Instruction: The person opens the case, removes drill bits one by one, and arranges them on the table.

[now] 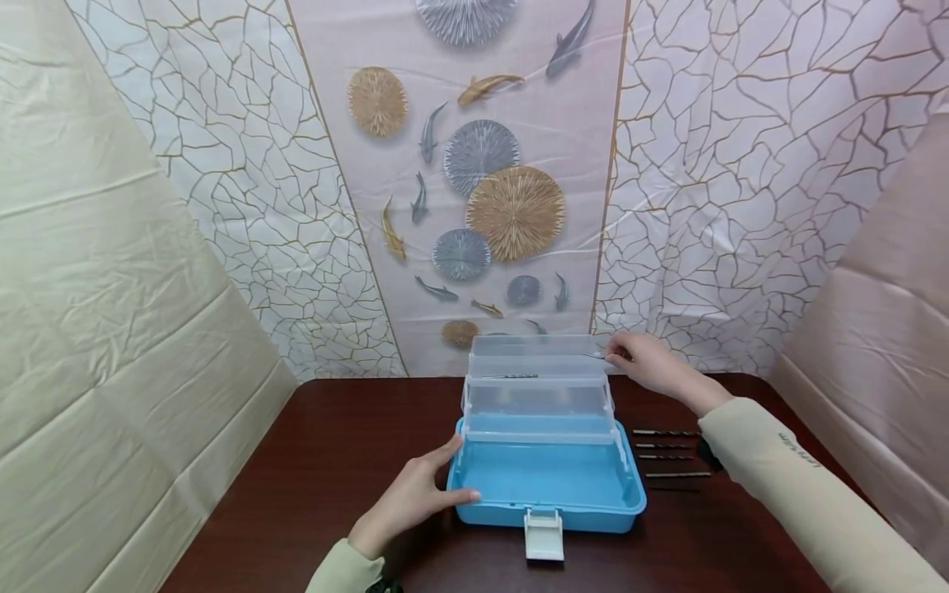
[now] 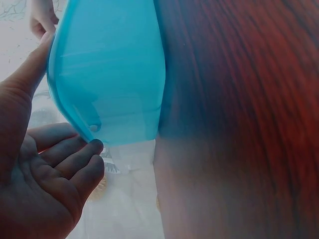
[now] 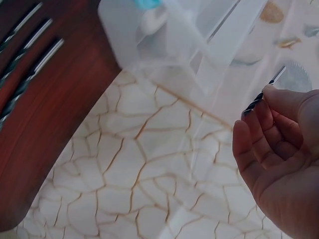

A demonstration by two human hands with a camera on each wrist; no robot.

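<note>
A light blue toolbox (image 1: 586, 519) stands with its clear stepped trays (image 1: 537, 399) raised at the back. At its left side my left hand (image 1: 411, 494) grips the rim, thumb at the front corner and fingers farther back; the left wrist view shows the fingertips on the blue wall (image 2: 112, 84). My right hand (image 1: 645, 362) pinches a twist drill bit (image 3: 255, 103) between thumb and fingertips, beside the right end of the topmost tray (image 1: 534, 344). Another drill bit (image 1: 511, 376) lies in a tray below, left of centre.
Several drill bits (image 1: 665, 445) lie in a column on the dark wooden table (image 1: 356, 445), right of the toolbox and partly under my right forearm. A white latch (image 1: 544, 539) hangs down at the box's front. Patterned cloth (image 1: 660, 206) hangs behind the table.
</note>
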